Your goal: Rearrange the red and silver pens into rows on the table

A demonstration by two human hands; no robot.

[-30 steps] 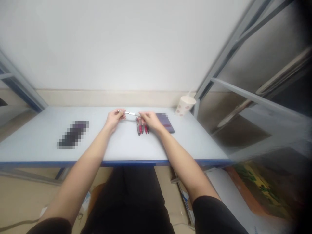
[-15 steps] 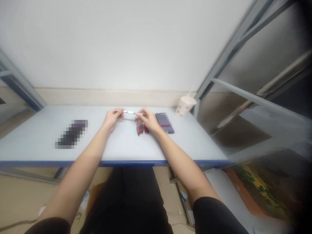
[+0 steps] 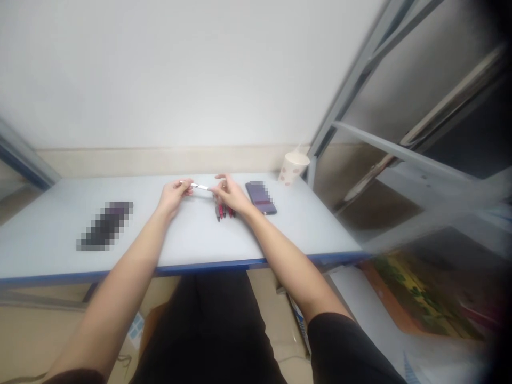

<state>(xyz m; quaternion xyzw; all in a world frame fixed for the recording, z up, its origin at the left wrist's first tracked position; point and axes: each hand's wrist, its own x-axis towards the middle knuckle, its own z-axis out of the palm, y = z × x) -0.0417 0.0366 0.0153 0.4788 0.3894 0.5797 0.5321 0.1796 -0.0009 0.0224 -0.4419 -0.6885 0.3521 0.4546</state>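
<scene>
white pen [image 3: 201,186] is up off the table [image 3: 208,242], near its far side, roughly level and strung between the two hands. left hand [image 3: 175,196] pinches its left end, thumb against fingers, grip narrow. right hand [image 3: 231,195] has thumb and fingertips on the other end, also narrow, with one finger sticking out clear of the pen; exact finger contact there is too blurred to tell. pens [image 3: 222,212] lie side by side on the table, just under the right hand, dark and red ones mixed, tips toward the person; the hand covers part of them, so no firm count. phone [image 3: 261,198], dark purple, sits flat just right of the right hand, partly pixelated. cup [image 3: 294,169], pale with pinkish spots and a straw, stands at the far right corner of the table, near the wall [image 3: 180,74]. dark item [image 3: 104,228] lies on the left side of the table, well apart from the left hand, pixelated, can't tell what it is. both forearms cross the table's blue front edge [image 3: 212,268]. black trousers [image 3: 204,325] below that, black sleeve [image 3: 340,341] on the right arm. grey metal frame [image 3: 346,88] rises at the right.
</scene>
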